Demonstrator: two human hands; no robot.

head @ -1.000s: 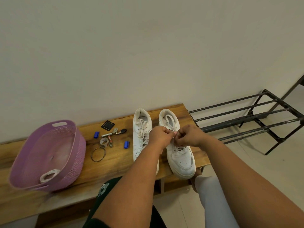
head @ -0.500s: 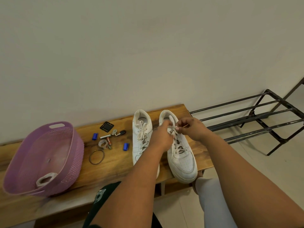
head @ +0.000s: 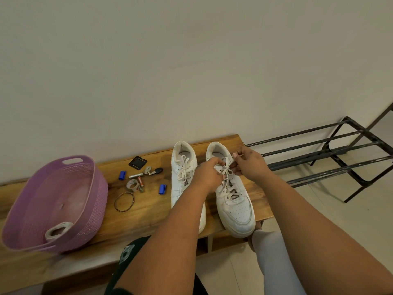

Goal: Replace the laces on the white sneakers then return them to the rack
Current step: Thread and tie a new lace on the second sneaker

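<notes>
Just right of the frame's centre, the left hand [head: 209, 174] and the right hand [head: 248, 165] met over the right sneaker [head: 232, 194], each with fingers curled and pinching part of its white lace [head: 227, 177] near the top eyelets. That shoe stood on the wooden bench [head: 148, 207] with its toe toward the lower edge, just beside the left sneaker [head: 182, 177] — already laced, its front hidden behind the left forearm. Further out lay small items [head: 140, 177] and a wire ring [head: 124, 201] at mid-left, a purple basket [head: 57, 201] at lower left, and the black metal rack [head: 331, 158] on the floor at the right — bare bars only.
</notes>
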